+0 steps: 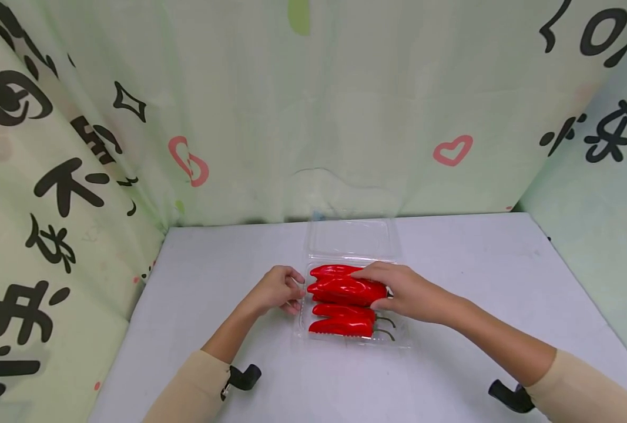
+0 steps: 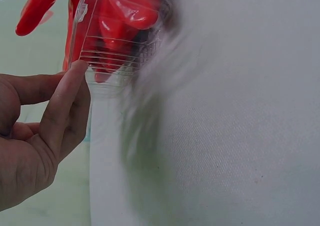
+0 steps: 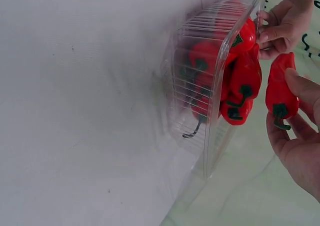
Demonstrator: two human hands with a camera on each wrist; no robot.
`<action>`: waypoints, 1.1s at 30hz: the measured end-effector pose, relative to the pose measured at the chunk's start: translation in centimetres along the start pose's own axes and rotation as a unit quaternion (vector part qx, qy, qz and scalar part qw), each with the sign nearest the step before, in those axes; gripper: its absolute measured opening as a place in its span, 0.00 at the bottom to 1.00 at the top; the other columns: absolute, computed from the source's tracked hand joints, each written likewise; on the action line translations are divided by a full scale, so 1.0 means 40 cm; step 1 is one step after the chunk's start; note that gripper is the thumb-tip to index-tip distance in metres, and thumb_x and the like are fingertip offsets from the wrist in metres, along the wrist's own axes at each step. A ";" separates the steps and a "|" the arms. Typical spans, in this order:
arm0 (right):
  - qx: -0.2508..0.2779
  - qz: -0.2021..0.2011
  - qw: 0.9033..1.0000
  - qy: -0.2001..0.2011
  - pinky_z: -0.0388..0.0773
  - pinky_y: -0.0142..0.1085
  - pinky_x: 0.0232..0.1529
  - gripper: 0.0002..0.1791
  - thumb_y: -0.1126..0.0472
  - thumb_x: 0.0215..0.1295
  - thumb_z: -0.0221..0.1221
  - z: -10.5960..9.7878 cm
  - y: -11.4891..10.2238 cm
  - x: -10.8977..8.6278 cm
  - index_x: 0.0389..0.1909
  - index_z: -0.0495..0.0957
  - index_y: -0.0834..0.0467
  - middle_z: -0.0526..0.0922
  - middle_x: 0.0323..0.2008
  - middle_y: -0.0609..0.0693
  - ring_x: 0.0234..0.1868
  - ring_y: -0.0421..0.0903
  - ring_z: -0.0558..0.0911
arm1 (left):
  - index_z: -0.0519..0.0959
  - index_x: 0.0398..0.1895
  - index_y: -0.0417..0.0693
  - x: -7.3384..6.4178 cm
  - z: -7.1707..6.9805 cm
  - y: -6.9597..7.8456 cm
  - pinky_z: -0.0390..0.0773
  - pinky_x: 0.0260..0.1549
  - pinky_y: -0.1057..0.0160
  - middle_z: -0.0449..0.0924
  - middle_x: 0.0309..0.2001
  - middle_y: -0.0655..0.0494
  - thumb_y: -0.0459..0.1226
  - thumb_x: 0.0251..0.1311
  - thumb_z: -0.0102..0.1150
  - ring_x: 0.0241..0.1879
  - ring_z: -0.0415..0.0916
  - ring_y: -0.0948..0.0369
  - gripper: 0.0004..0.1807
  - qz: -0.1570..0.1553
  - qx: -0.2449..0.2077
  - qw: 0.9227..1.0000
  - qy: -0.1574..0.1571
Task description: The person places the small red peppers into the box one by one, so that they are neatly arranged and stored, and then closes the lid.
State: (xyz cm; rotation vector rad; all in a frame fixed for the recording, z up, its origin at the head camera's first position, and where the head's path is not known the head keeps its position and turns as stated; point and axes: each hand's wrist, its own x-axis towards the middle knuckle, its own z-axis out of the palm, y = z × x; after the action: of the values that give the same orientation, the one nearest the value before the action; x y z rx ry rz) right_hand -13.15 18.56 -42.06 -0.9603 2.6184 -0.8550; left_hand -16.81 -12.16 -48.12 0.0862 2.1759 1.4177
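Observation:
A clear plastic box [image 1: 301, 320] lies on the table with its lid folded back, and several red peppers [image 1: 342, 326] with green stems lie inside. My right hand [image 1: 413, 292] grips one red pepper [image 3: 281, 89] between thumb and fingers. In the right wrist view this pepper is raised over the box, apart from the others. My left hand [image 1: 280, 289] pinches the box's left rim; the left wrist view shows the fingertips [image 2: 78, 66] on that rim. Parts of the peppers at the back are hidden by the held pepper and my right hand.
The transparent lid [image 1: 352, 238] stretches from the box's far side to the table's back edge. The white table [image 1: 228, 252] is enclosed by pale green printed curtains [image 1: 313, 117] at the back and both sides.

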 end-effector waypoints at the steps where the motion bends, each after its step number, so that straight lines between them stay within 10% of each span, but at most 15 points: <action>1: 0.001 0.002 1.000 -0.002 0.85 0.30 0.47 0.35 0.64 0.61 0.73 0.002 -0.001 0.002 0.69 0.74 0.55 0.81 0.61 0.49 0.59 0.49 0.80 | 0.76 0.52 0.35 0.000 0.000 -0.001 0.87 0.23 0.63 0.82 0.31 0.45 0.29 0.66 0.64 0.20 0.82 0.58 0.14 0.000 0.000 1.000 0.000; 33: -0.030 0.004 0.998 -0.052 0.83 0.26 0.41 0.31 0.62 0.57 0.75 0.052 -0.027 0.035 0.63 0.80 0.58 0.78 0.51 0.50 0.52 0.45 0.77 | 0.76 0.51 0.36 -0.005 0.003 0.008 0.87 0.24 0.63 0.82 0.33 0.43 0.30 0.65 0.65 0.20 0.82 0.58 0.14 -0.007 0.003 1.000 0.005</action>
State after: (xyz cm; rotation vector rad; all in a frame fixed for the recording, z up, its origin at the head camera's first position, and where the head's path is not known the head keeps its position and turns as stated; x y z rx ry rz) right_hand -12.83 16.05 -43.11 -0.9823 2.5716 -0.7077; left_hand -16.66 -11.99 -47.78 0.0654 2.1840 1.4073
